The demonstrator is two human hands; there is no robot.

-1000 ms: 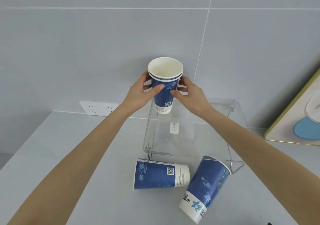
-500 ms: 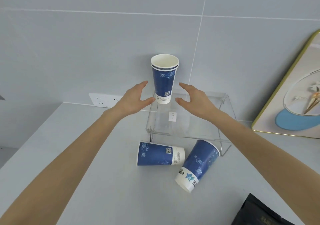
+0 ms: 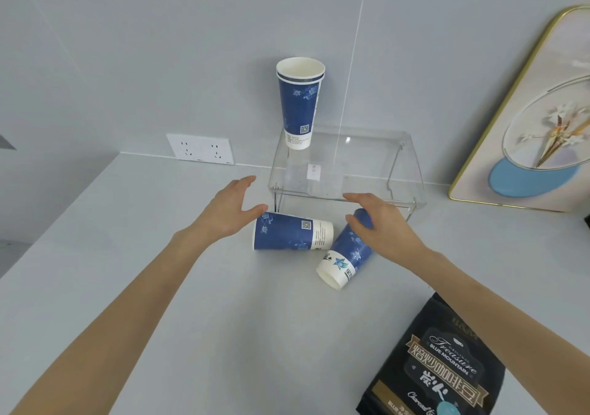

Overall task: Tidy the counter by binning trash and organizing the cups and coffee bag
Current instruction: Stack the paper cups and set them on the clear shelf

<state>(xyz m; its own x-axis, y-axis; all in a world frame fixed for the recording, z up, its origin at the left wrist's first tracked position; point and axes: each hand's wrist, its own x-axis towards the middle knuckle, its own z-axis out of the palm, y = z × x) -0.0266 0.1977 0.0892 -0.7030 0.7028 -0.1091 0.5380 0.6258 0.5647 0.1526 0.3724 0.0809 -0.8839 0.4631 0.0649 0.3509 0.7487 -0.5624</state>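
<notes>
Head view: cup-organizing step in hand. Stacked cups [image 3: 300,104], two nested going by the double rim, stand upright on the back left corner of the clear acrylic riser [image 3: 348,172] against the wall. Two loose cups lie on their sides on the bench [image 3: 159,287] just in front of the riser: left cup [image 3: 292,231] with its mouth to the left, right cup [image 3: 346,255] angled with its base toward the camera. Their ends sit very close together; cannot tell if they touch.

Left hand [image 3: 228,211]: spread wide, palm facing right, thumb tip at or just off the left cup's rim, contact unclear. Holds nothing.

Right hand [image 3: 381,227]: spread, palm down, hovering over the upper end of the right cup and covering its mouth. Fingers look close to the wall, but a closed grasp isn't visible. Holds nothing, as far as I can see.

Judgement: next move is one cup per hand, wrap the fingers around the wall, tip upright, then nest onto the stack. Paper walls are thin, so light squeeze. Stack is tall and light, so a nudge could topple it.

Coffee bag [image 3: 447,366] lies at the near right of the bench, untouched, well apart from both hands. No trash or bin in view. Framed picture [image 3: 526,120] leans against the wall at right.
</notes>
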